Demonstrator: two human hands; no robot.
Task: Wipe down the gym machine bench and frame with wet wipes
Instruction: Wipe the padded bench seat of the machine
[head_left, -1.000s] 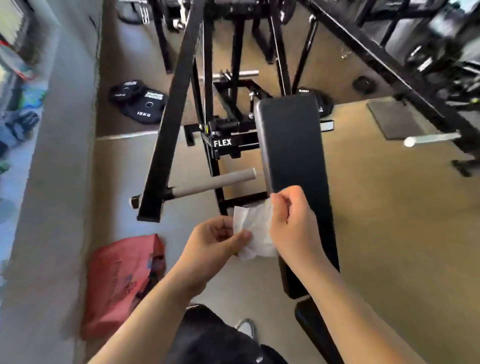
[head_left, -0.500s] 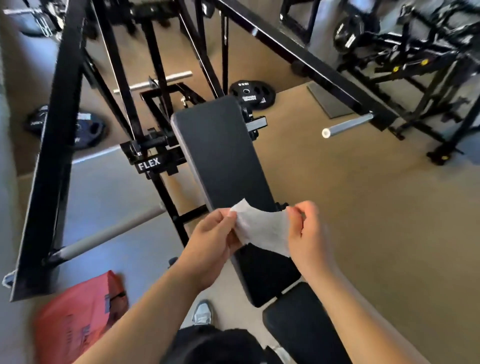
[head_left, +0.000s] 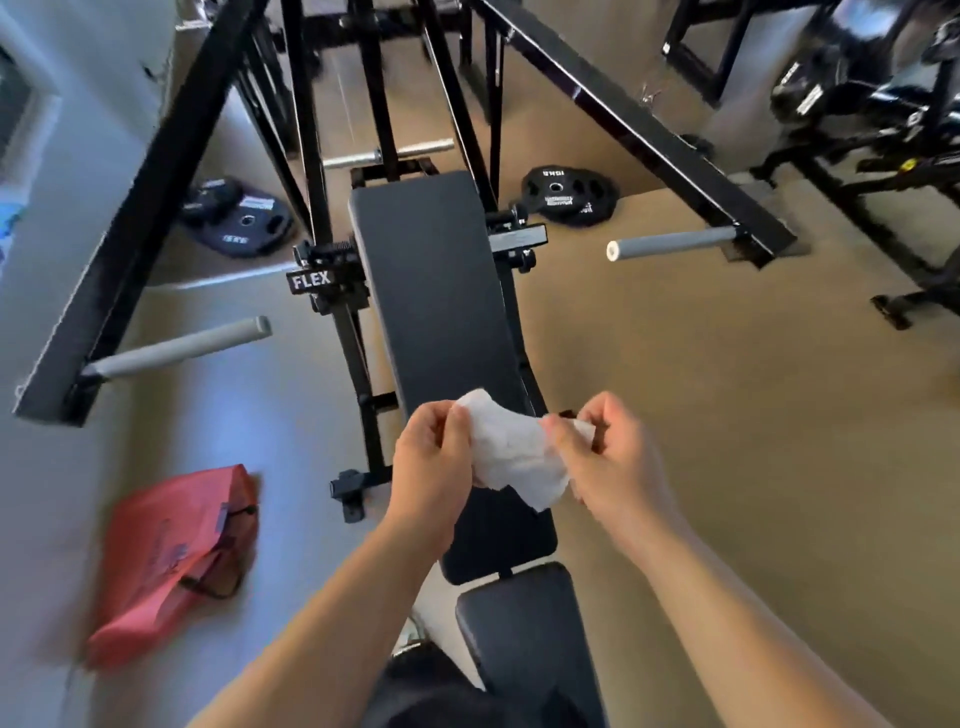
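**Crumpled white wet wipe (head_left: 511, 457) pinched at both ends**

The wet wipe is stretched between the left hand (head_left: 428, 467) and the right hand (head_left: 618, 467). Each hand grasps one end with curled fingers and thumb. The wipe hangs over the lower part of the long black padded backrest (head_left: 436, 291). A black padded seat (head_left: 524, 623) sits just below the backrest's near end. The black steel frame (head_left: 145, 223) surrounds the backrest and carries a white "FLEX" label (head_left: 310, 281) at its left. A grey-gripped handle (head_left: 176, 353) juts from the left side arm. A black weight plate (head_left: 569, 195) lies on the tan floor (head_left: 727, 415) beyond, and a red bag (head_left: 171, 556) lies left of the seat
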